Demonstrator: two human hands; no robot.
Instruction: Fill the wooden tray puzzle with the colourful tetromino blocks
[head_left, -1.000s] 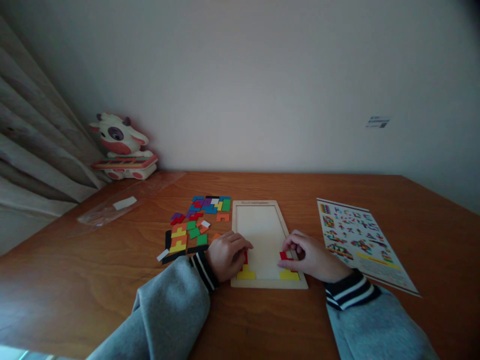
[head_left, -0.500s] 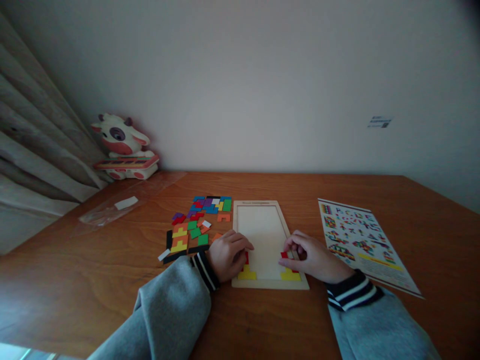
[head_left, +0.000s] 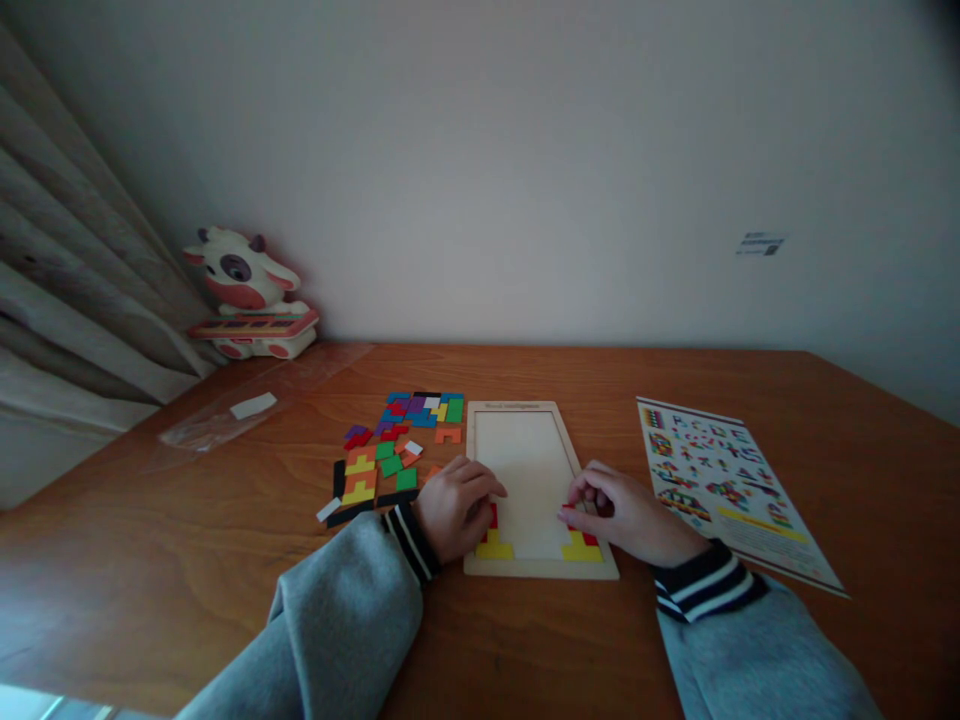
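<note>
A pale wooden puzzle tray (head_left: 514,490) lies between my hands on the table. My left hand (head_left: 459,508) rests over its left rim with the fingers curled; what they hold, if anything, is hidden. Beside those fingers a red piece (head_left: 493,517) and a yellow piece (head_left: 495,551) sit in the tray's near left corner. My right hand (head_left: 619,512) pinches a red puzzle piece (head_left: 568,508) between thumb and fingers at the right rim. Just below it, another yellow piece (head_left: 581,550) and a bit of red fill the near right corner.
Several coloured puzzle pieces (head_left: 360,480) are spread left of the tray. A printed pattern sheet (head_left: 731,480) lies to the right. Farther left are a clear plastic bag (head_left: 206,432) with a white slip and a cow-shaped toy keyboard (head_left: 251,325) by the curtain.
The red piece in my right hand has gone down into the tray's near right part, showing less above the thumb. My left hand has barely moved.
</note>
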